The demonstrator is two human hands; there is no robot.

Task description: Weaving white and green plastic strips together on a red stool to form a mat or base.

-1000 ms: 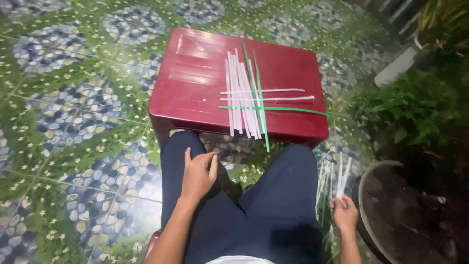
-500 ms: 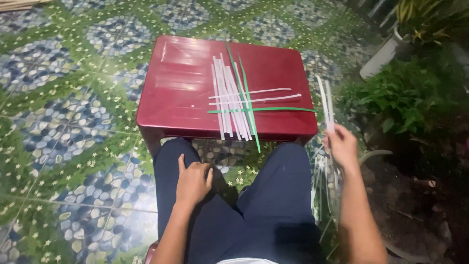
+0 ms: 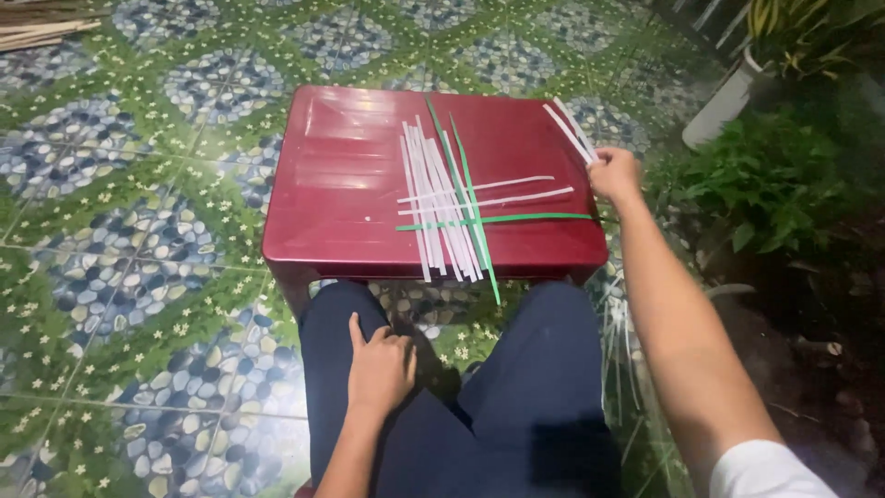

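seen from above: right hand (image 3: 616,175) pinching two white strips (image 3: 570,131) over the far right corner of a red plastic stool (image 3: 350,175); left hand (image 3: 380,369) loose on thigh, holding nothing; mid-weave, probably; next, laying strips across woven strips (image 3: 447,207).

Red stool (image 3: 350,175) w/ woven strips (image 3: 442,203)

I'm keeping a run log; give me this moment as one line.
right hand: holds white strips over red table | left hand: rests on thigh
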